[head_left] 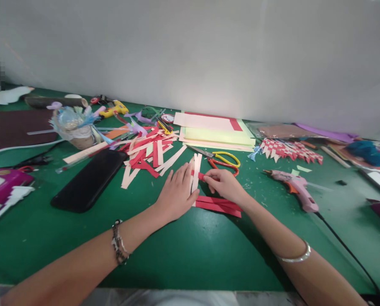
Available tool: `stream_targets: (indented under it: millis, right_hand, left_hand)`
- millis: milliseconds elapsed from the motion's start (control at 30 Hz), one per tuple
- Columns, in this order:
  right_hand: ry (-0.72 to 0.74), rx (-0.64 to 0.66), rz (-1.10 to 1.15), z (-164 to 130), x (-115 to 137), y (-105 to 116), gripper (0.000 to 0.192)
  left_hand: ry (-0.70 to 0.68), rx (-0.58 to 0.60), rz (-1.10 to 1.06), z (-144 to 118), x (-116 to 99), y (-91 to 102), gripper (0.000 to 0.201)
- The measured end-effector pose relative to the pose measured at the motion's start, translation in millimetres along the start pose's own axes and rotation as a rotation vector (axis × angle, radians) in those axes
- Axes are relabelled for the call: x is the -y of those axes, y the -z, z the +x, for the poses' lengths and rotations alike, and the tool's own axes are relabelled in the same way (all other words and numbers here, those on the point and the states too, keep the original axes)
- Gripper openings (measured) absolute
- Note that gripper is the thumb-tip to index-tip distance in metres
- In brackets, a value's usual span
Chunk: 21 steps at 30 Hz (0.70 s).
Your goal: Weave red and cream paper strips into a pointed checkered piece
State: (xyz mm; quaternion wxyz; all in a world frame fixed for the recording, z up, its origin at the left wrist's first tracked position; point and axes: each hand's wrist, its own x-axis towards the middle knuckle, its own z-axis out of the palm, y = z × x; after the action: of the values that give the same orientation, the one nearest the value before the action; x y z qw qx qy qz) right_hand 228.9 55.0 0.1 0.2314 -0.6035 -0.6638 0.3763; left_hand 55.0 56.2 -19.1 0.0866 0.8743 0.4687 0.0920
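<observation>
My left hand [178,191] lies flat with its fingers stretched out, pressing pale pink paper strips [195,172] against the table. Between finger and thumb, my right hand [223,183] pinches the end of a short red paper strip [200,175] that crosses the pale strips. Nearer to me, below both hands, more red strips [220,207] lie side by side, reaching under the right wrist. Just beyond my right hand rest scissors [226,159] with yellow and orange handles. The left palm hides part of the pale strips.
A heap of red and pink strips [148,148] lies left of centre, with a black phone-like slab [89,180] beside it. Paper sheets [215,134] are stacked behind. Rightward are a woven red-and-white piece [288,151] and a corded pink glue gun [296,187].
</observation>
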Motion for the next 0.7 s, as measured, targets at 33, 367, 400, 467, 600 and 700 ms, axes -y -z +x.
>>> stream_targets:
  millis: [33, 367, 400, 467, 600, 700]
  right_hand:
    - [-0.021, -0.002, 0.033, 0.3, -0.6, 0.1, 0.023]
    - [0.017, 0.083, 0.012, 0.8, 0.8, 3.0, 0.022]
    - [0.018, 0.107, 0.023, 0.9, 0.7, 3.4, 0.022]
    - [0.017, 0.164, 0.054, 1.3, 0.2, 4.5, 0.022]
    - [0.010, 0.171, 0.096, 1.1, 0.9, 5.6, 0.023]
    - [0.025, 0.168, 0.057, -0.2, 3.7, 4.3, 0.024]
  left_hand:
    - [-0.003, -0.003, 0.000, -0.1, 0.2, -0.1, 0.064]
    - [0.009, 0.061, 0.109, -0.4, -1.9, -0.7, 0.064]
    - [0.013, 0.063, 0.112, -0.3, -2.1, -0.6, 0.064]
    - [0.018, 0.065, 0.116, -0.2, -2.3, -0.5, 0.064]
    - [0.014, 0.052, 0.108, -0.4, -2.0, -1.3, 0.064]
    - [0.014, 0.039, 0.100, -0.7, -1.9, -1.4, 0.066]
